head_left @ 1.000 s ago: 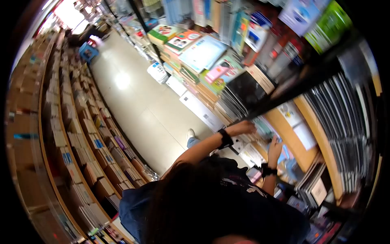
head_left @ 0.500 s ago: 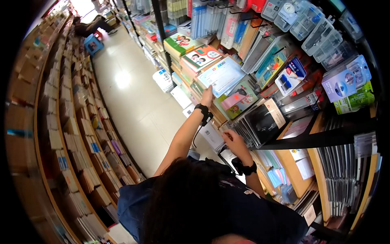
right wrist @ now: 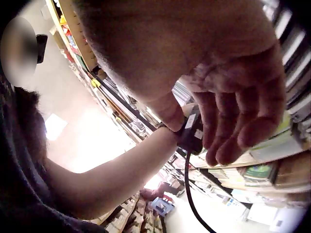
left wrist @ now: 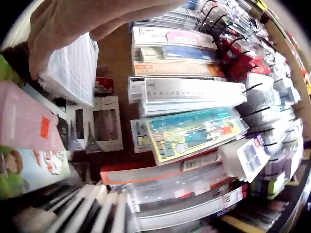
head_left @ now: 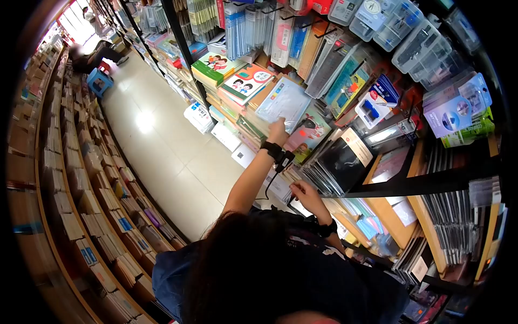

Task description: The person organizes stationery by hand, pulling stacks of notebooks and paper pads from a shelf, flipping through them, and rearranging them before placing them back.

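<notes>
My left hand (head_left: 277,133) grips the near edge of a white and pale blue pack (head_left: 284,102) in clear wrapping, on the display shelf. In the left wrist view the left hand (left wrist: 92,22) is at the top, its fingers around the edge of the white stack (left wrist: 75,70). A pink box (left wrist: 24,116) with an orange tag lies beside it. Near the shelf's front edge my right hand (head_left: 308,195) is held loosely curled and holds nothing; in the right wrist view the right hand (right wrist: 223,92) shows bent, relaxed fingers.
Picture books (head_left: 247,83) lie left of the pack, black-covered folders (head_left: 345,159) to its right. Hanging packets (head_left: 377,105) and clear cases (head_left: 423,46) are behind. Long bookshelves (head_left: 91,216) line the aisle's other side. A person (head_left: 97,56) sits near a blue stool (head_left: 99,82).
From low by the shelf front, my left hand has moved up and onto the pack, which has shifted slightly right against the books. My right hand has moved left along the shelf front.
</notes>
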Demonstrator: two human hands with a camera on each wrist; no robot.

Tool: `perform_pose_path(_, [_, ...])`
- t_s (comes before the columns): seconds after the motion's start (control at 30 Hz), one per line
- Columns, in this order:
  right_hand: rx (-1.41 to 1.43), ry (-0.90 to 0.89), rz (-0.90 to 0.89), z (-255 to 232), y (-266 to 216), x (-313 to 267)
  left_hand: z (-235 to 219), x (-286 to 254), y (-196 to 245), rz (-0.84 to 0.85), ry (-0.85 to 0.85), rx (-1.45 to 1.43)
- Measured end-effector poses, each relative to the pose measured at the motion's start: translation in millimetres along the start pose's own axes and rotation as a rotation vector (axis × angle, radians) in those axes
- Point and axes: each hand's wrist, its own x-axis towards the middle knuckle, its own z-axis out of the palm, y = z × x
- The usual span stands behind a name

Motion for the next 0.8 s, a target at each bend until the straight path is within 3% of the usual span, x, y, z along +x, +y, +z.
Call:
perform_pose_path(0.17, [-0.018, 0.008, -0.039, -9, -9, -3, 12, -38, 43, -0.333, -0.211, -0.476])
perform_pose_path(0.3, [0.035, 0.015, -0.055, -17, -5, -7, 11, -48, 60, -0.311, -0.305, -0.183])
perform_pose_path(0.33, [0.064, -0.01, -0.063, -19, -3, -8, 9, -52, 59, -0.222, -0.33, -0.128])
perform_pose_path(0.37, [0.072, -0.002, -0.064, -21, -1, -9, 7, -55, 60, -0.225, -0.334, -0.117])
perform_pose_path(0.43, [0.108, -0.046, -0.016, -27, 1, -10, 4, -67, 65, -0.168, -0.5, -0.336])
perform_pose_path(0.5, [0.168, -0.06, 0.015, -32, 1, -11, -16, -105, 67, 0.803, -0.533, 0.567])
perform_pose_path(0.53, [0.283, -0.091, 0.038, -33, -1, -10, -25, -120, 72, 0.796, -0.54, 0.579])
perform_pose_path(0.63, [0.565, -0.114, 0.156, -36, -22, -11, -45, -160, 81, 0.094, -0.372, 0.049])
perform_pose_path(0.8, [0.953, -0.169, -0.025, -44, -43, -36, -96, -295, 73, 0.131, -0.424, 0.129])
